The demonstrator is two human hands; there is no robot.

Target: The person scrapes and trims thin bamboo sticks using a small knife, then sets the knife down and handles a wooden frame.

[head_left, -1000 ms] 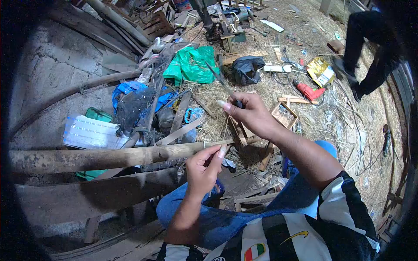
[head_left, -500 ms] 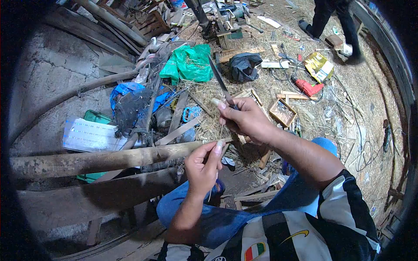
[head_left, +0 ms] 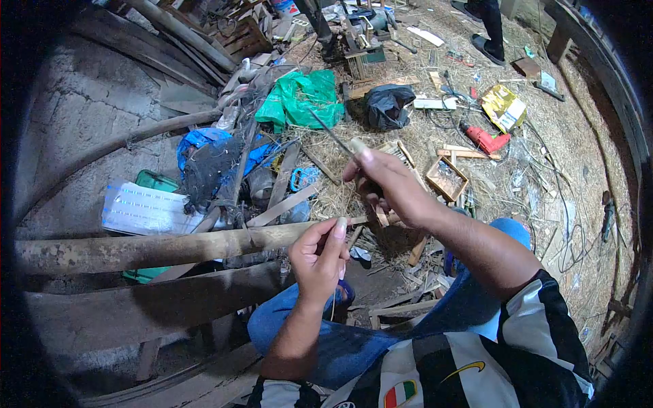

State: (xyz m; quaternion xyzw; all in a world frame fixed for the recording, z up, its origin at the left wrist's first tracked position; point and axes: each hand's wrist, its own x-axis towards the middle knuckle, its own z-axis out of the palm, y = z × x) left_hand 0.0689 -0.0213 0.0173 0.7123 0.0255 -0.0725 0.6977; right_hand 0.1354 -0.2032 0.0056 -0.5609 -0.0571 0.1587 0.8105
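My right hand [head_left: 396, 185] is closed round the handle of a knife [head_left: 330, 134]. Its dark blade points up and to the left, seen nearly edge-on. Lower down, my left hand [head_left: 317, 262] pinches a thin pale strip [head_left: 332, 307] between thumb and forefinger, and its tail hangs below the fingers toward my knee. Most of the strip is hidden by the hand. Just behind my left fingertips runs a thick bamboo pole [head_left: 170, 250], lying crosswise; I cannot tell whether the hand touches it.
A green plastic bag [head_left: 299, 98], a black bag [head_left: 388, 107] and a small wooden box [head_left: 447, 178] lie ahead on the straw-strewn ground. Farther right are a red power drill [head_left: 486, 139] and cables. Another person's leg [head_left: 491, 30] shows at the top right.
My right hand has turned the knife, so the blade shows thinner and leans farther left. My left hand stays nearly still. The other person has stepped away toward the top edge.
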